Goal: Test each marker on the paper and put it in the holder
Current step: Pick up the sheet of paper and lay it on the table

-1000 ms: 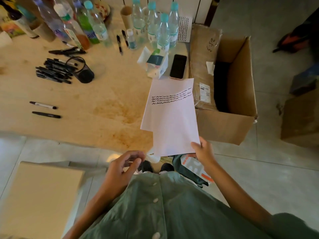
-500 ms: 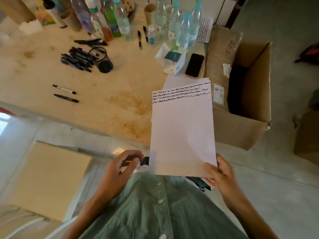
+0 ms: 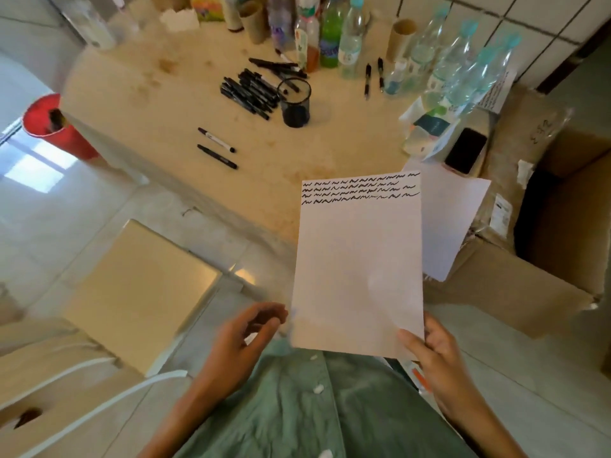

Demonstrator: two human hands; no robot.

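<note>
Holding a sheet of paper (image 3: 358, 269) by its lower right corner, the person's right hand (image 3: 436, 355) sits at about five o'clock, thumb on top of the sheet and fingers curled beneath it. The paper is lifted off the table (image 3: 158, 104), and four rows of black squiggles run across its top edge. At seven o'clock the left hand (image 3: 244, 342) hovers just beside the sheet's lower left corner, fingers loosely curled and grasping nothing. A green buttoned shirt (image 3: 297, 414) fills the bottom between the arms. Behind the held sheet, toward three o'clock, a second white sheet (image 3: 453, 219) lies partly over the table's edge and a cardboard box (image 3: 535, 285). Farther out, near the centre, two markers (image 3: 216, 148) lie side by side on the tabletop. Beyond them, at twelve o'clock, the dark mesh holder (image 3: 294, 104) stands upright, with a pile of black markers (image 3: 248, 92) lying just beside it on its left. A phone (image 3: 466, 150) rests at two o'clock. Along the far edge stands a row of bottles (image 3: 334, 31) and cardboard tubes (image 3: 400, 38), with two more pens (image 3: 373, 77) lying near them.
</note>
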